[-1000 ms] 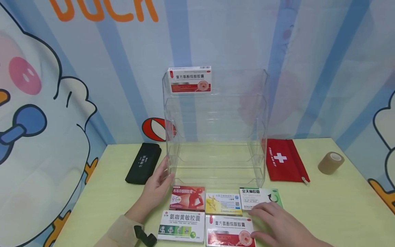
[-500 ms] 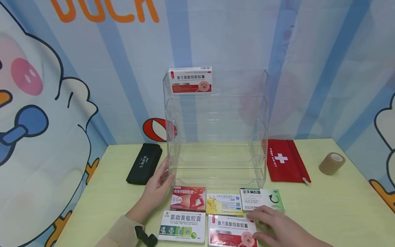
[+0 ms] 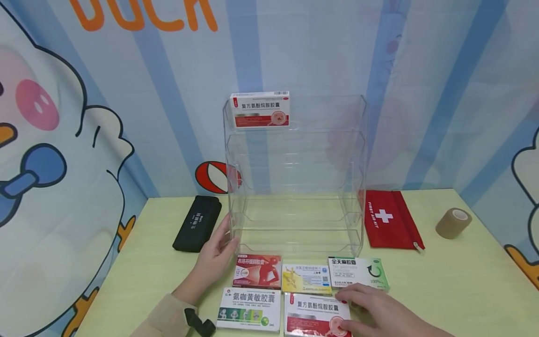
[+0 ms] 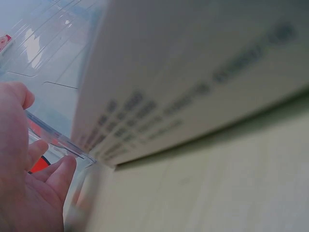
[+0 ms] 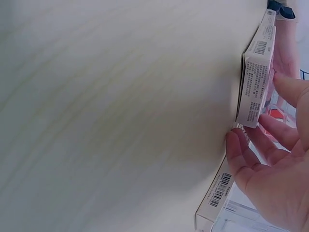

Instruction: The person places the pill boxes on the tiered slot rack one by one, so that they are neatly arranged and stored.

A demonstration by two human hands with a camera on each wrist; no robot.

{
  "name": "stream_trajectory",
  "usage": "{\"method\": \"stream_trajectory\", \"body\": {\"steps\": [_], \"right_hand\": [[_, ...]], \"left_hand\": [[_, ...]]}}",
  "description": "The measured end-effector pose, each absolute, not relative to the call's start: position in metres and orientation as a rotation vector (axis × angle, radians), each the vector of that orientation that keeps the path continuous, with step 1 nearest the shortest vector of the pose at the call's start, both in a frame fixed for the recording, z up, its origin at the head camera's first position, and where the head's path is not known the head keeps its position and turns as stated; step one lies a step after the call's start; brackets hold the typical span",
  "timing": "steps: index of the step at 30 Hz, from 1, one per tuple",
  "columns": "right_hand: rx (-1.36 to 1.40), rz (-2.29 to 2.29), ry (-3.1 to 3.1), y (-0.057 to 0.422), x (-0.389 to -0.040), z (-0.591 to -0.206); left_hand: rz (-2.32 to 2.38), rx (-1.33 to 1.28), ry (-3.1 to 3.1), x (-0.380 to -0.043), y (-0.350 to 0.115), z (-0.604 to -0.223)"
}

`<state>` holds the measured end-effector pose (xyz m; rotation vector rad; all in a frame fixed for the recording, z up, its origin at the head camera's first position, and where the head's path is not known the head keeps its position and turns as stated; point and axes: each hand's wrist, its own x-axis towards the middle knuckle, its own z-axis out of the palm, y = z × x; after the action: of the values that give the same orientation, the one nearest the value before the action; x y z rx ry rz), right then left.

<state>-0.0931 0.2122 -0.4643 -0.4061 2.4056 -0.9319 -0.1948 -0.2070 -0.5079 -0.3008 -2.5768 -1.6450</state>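
Note:
My left hand [image 3: 214, 257] grips the left side of a clear tiered rack [image 3: 294, 229], thumb in front and fingers outside. The left wrist view shows its thumb and fingers around the clear edge, beside a blurred printed box side [image 4: 193, 72]. My right hand [image 3: 379, 309] pinches the right end of a red-and-white medicine box [image 3: 311, 309] lying flat, thumb on its face and fingers at its far corner. Nearby lie a green-and-white box [image 3: 248, 309], a red box [image 3: 257, 271], a yellow-and-white box [image 3: 306, 279] and a white-and-green box [image 3: 358, 272].
A red-and-white medicine box [image 3: 260, 112] stands at the left of the rack's top tier. A black pouch [image 3: 197, 223] lies left of the rack. To its right are a red first aid pouch [image 3: 393, 224] and a tan bandage roll [image 3: 453, 223]. A printed curtain [image 3: 294, 47] hangs behind.
The red-and-white box on the table slid slightly right under my right hand. My right thumb has since moved further onto its face. The left hand stays on the rack.

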Motion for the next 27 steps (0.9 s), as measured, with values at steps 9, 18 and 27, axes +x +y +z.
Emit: {"method": "stream_trajectory", "body": {"steps": [9, 18, 27], "right_hand": [[-0.382, -1.002, 2.361, 0.211, -0.091, -0.466], [-0.386, -1.009, 2.410, 0.211, -0.089, -0.463], [-0.356, -1.097, 2.466, 0.212, -0.090, -0.454]], "left_hand": [[-1.644, -0.300, -2.578, -0.196, -0.208, -0.508], [-1.639, -0.282, -2.585, -0.195, -0.207, -0.507], [-1.647, -0.276, -2.588, -0.194, -0.206, -0.507]]}}
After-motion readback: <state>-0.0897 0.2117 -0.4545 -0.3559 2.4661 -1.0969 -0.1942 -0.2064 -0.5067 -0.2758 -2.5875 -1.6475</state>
